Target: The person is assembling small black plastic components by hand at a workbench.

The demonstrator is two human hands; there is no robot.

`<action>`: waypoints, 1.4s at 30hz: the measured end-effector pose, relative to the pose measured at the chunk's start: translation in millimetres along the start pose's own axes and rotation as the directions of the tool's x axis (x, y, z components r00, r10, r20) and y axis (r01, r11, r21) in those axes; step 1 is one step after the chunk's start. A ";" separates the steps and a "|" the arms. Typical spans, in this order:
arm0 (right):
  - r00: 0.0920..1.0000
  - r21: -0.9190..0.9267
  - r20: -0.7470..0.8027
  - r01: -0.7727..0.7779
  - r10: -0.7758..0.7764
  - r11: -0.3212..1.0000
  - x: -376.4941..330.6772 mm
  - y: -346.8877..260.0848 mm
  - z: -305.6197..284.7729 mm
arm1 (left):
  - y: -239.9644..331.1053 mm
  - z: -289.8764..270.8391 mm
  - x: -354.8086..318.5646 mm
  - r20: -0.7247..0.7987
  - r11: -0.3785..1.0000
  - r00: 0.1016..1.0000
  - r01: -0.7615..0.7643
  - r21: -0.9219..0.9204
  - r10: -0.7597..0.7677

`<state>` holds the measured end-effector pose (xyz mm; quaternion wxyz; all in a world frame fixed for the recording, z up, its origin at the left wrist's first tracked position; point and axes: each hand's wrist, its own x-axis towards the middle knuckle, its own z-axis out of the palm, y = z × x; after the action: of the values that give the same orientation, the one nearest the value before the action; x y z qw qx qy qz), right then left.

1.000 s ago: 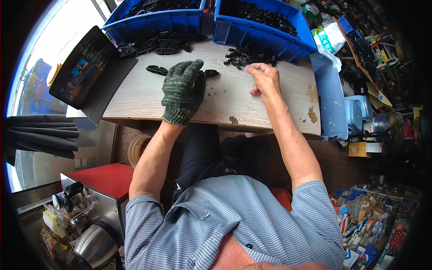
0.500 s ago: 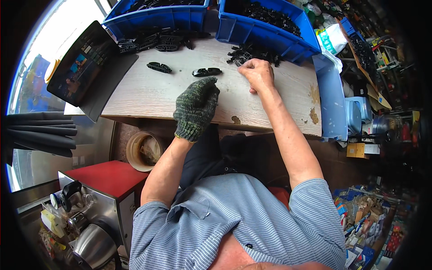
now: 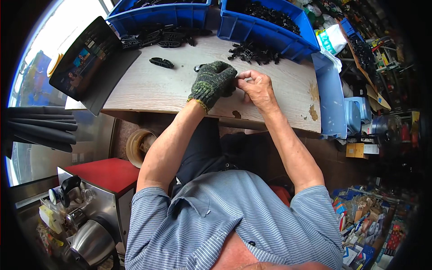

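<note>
My left hand point(image 3: 212, 82), in a dark green knitted glove, is closed above the middle of the table. What it holds, if anything, is hidden by the glove. My bare right hand point(image 3: 258, 88) meets it from the right, thumb and fingertips pinched together at the glove's fingers. Anything in that pinch is too small to make out. Just past the glove peeks the end of a black plastic part point(image 3: 197, 68), mostly covered. A similar long black part point(image 3: 161, 63) lies farther left. Beyond my right hand is a heap of small black pieces point(image 3: 254, 53).
Long black parts point(image 3: 168, 38) are piled at the back left. Two blue bins, a left one point(image 3: 159, 17) and a right one point(image 3: 265, 36), hold black pieces. A tablet point(image 3: 85, 58) leans at the left. A blue tub point(image 3: 330, 94) adjoins the table's right edge.
My right hand has come back from the heap of small pieces toward my left hand. The left hand has moved right and away from me, partly covering the middle black part.
</note>
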<state>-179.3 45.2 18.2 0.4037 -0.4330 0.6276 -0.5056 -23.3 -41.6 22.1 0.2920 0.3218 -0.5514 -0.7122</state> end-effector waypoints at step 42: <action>0.994 0.482 -0.070 0.111 -0.088 0.869 -13.2 16.0 -7.0 | -13.4 -12.8 -29.1 0.079 0.137 0.751 -0.221 0.966 0.655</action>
<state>-184.2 61.6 4.5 0.4583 -0.3384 0.4668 -0.6764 4.0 -23.9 10.7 0.3410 0.3726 -0.8616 -0.0508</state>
